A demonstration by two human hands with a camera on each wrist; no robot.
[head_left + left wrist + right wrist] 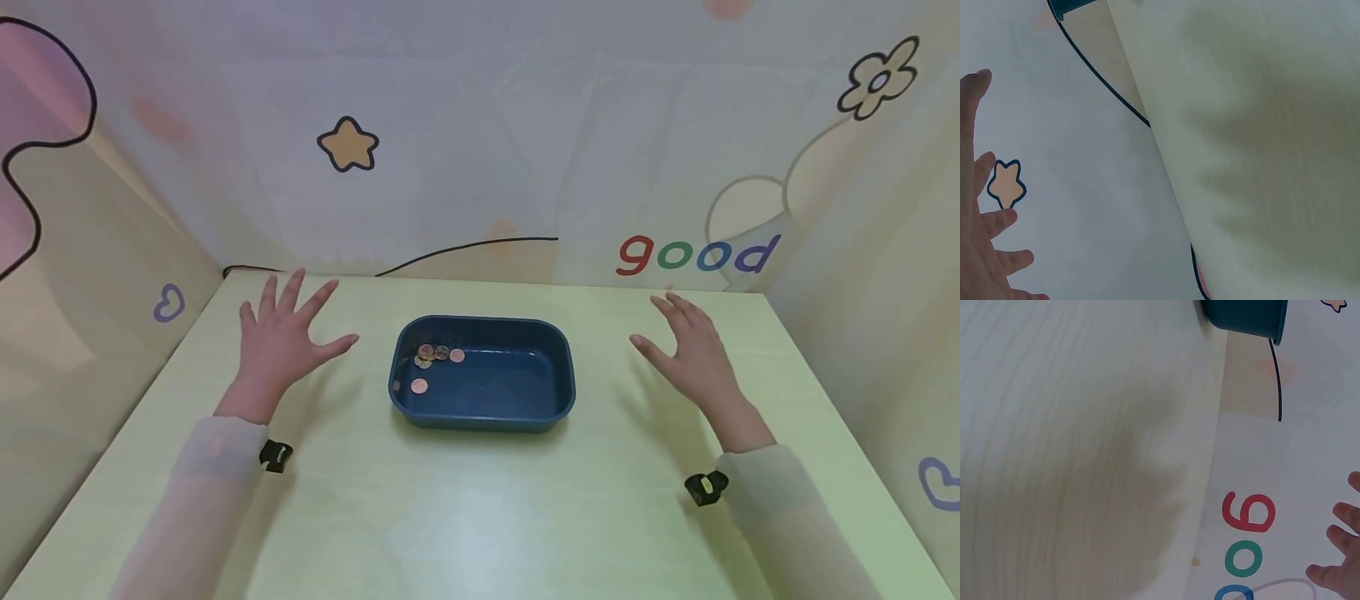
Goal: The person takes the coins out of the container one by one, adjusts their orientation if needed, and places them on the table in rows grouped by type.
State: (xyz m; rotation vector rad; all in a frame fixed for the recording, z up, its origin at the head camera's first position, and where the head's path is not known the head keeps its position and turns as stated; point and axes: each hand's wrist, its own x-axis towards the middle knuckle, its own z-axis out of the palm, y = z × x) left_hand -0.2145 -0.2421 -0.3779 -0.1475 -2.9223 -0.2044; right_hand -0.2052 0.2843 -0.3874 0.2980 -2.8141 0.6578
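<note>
**Blue tray (495, 392) with coins (426, 352), flanked by the left hand (281, 350) and the right hand (693, 354)**

Nearest the viewer, a pale left sleeve (191, 508) and a pale right sleeve (791, 517) enter from the lower edge, with a small black device (276, 457) at the left wrist and a black device with a yellow mark (707, 488) at the right. Beyond them, both hands are raised over the pale table (450, 508), holding nothing. The left fingers are straight and widely spread, thumb toward the tray; the right fingers are extended close together, thumb held apart. The tray stands between the hands, touched by neither (its end wall appears at the top of the right wrist view). The coins lie in its left part: a small cluster toward the far side, and a single coin (419, 386) nearer. Behind the table's far edge rises a pale backdrop (480, 167), printed with an orange star (348, 145), the multicoloured word "good" (701, 255) and, at upper right, an outlined flower (877, 81).
</note>
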